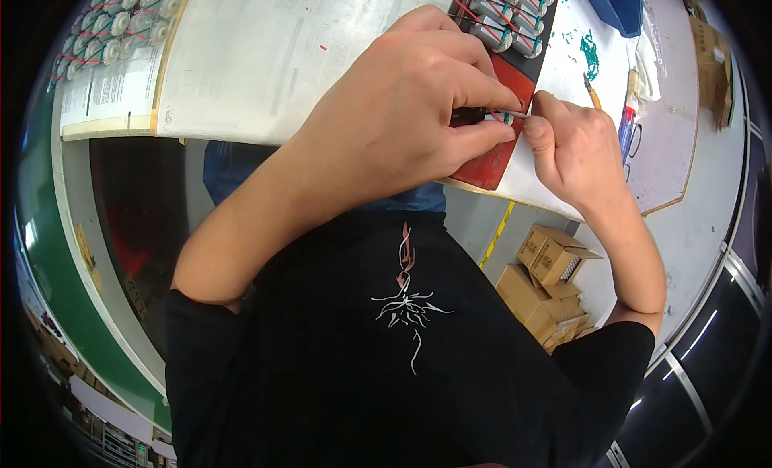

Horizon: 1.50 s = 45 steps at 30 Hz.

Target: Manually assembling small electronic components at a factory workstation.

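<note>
My left hand (394, 106) reaches across to the red block (485, 169) at the table's front edge. Its thumb and index finger close around a small motor (503, 118), of which only a grey and green bit and some red wire show. Right beside those fingertips is my right hand (577, 146), its thumb and index finger pinched together. A thin pale strip shows at its fingertips, too small to name. Behind the left hand, rows of small grey motors (490, 32) with white round ends and red and green wires stand on the dark far part of the block.
More wired motors (117, 26) lie at the far left. At the back right sit a blue bin (615, 8), green wire scraps (591, 56), an orange-handled tool (593, 94) and a red-and-blue tool (626, 130). Cardboard boxes (543, 287) are stacked below the table.
</note>
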{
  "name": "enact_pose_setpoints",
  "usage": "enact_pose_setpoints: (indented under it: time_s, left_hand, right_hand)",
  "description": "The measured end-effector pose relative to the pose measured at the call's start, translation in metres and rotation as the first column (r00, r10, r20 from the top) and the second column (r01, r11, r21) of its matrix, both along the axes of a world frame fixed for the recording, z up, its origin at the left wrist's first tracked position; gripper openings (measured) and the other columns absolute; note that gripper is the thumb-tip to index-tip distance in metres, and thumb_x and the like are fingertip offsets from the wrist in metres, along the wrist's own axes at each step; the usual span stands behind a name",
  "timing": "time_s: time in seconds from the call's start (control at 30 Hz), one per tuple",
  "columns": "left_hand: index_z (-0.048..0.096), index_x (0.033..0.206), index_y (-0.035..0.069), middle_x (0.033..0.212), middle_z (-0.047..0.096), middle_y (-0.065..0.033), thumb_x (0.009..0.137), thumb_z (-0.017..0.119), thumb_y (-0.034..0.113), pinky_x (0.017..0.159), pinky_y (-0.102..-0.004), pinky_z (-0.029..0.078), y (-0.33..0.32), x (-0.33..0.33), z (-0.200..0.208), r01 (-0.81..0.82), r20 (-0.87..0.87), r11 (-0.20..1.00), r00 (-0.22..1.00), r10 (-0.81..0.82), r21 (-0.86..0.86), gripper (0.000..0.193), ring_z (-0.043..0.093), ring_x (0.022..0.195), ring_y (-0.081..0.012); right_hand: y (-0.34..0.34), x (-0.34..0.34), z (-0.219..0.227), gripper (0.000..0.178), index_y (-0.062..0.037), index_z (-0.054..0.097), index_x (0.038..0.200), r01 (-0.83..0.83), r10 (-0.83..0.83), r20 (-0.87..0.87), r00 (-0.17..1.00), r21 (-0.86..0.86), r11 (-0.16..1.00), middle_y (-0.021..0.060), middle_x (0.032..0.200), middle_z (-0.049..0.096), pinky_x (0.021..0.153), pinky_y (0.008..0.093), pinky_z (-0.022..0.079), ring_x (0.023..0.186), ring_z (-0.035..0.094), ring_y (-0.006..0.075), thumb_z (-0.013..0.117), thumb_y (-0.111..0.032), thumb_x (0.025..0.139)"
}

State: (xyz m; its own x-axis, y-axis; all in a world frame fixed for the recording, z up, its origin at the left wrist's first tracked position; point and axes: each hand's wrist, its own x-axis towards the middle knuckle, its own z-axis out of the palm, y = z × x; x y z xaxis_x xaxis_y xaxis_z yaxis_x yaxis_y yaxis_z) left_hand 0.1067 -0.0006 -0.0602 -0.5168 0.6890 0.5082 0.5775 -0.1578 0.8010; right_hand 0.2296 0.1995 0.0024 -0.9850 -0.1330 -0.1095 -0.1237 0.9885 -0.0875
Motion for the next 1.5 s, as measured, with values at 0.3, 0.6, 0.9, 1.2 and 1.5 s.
enact_pose_setpoints:
  time_s: [0.3, 0.6, 0.9, 1.2, 1.5]
  left_hand:
    - [0.074, 0.091, -0.002, 0.087, 0.070, -0.0154, 0.088, 0.074, 0.018, 0.076, -0.0405, 0.054, -0.006, -0.010, 0.029, 0.136, 0.167, 0.986, 0.979, -0.118, -0.099, 0.020, 0.064, 0.083, -0.0313]
    - [0.079, 0.088, 0.004, 0.085, 0.071, -0.0090, 0.076, 0.078, 0.018, 0.082, -0.0368, 0.053, -0.001, -0.002, 0.001, 0.005, -0.032, 1.000, 0.999, -0.005, -0.008, 0.018, 0.062, 0.086, -0.0270]
    - [0.077, 0.085, 0.003, 0.082, 0.068, -0.0092, 0.077, 0.078, 0.017, 0.083, -0.0367, 0.052, -0.001, -0.002, 0.000, 0.003, -0.072, 0.999, 0.997, -0.001, 0.038, 0.016, 0.062, 0.087, -0.0272]
    - [0.077, 0.086, 0.004, 0.083, 0.068, -0.0091, 0.078, 0.077, 0.017, 0.085, -0.0367, 0.052, -0.002, 0.001, 0.002, 0.029, -0.053, 0.999, 0.998, -0.030, -0.027, 0.015, 0.062, 0.087, -0.0268]
    - [0.077, 0.088, 0.005, 0.085, 0.069, -0.0083, 0.078, 0.078, 0.017, 0.085, -0.0369, 0.052, -0.002, -0.001, 0.000, 0.013, -0.042, 1.000, 0.999, -0.014, -0.012, 0.016, 0.062, 0.089, -0.0268]
  right_hand:
    - [-0.009, 0.000, 0.004, 0.054, -0.0040, 0.059, 0.070, 0.075, -0.073, 0.103, 0.992, -0.015, 0.997, 0.0161, 0.051, 0.054, 0.049, 0.0433, 0.048, 0.050, 0.060, 0.0368, 0.045, -0.042, 0.107]
    - [-0.009, -0.006, 0.016, 0.054, -0.0024, 0.063, 0.075, 0.100, -0.077, 0.193, 0.978, -0.114, 0.988, 0.0173, 0.051, 0.054, 0.053, 0.0441, 0.049, 0.051, 0.060, 0.0369, 0.045, -0.041, 0.108]
    - [-0.013, -0.001, 0.010, 0.056, -0.0028, 0.064, 0.072, 0.087, -0.073, 0.150, 0.986, -0.090, 0.992, 0.0161, 0.052, 0.055, 0.052, 0.0430, 0.047, 0.050, 0.059, 0.0362, 0.045, -0.043, 0.107]
    - [-0.009, -0.003, 0.010, 0.053, -0.0033, 0.064, 0.074, 0.099, -0.087, 0.130, 0.988, -0.086, 0.991, 0.0161, 0.052, 0.055, 0.051, 0.0437, 0.047, 0.050, 0.059, 0.0370, 0.048, -0.041, 0.106]
    - [-0.009, -0.004, 0.003, 0.052, -0.0024, 0.062, 0.074, 0.109, -0.094, 0.147, 0.985, -0.097, 0.989, 0.0181, 0.055, 0.055, 0.053, 0.0437, 0.048, 0.052, 0.058, 0.0382, 0.048, -0.042, 0.106]
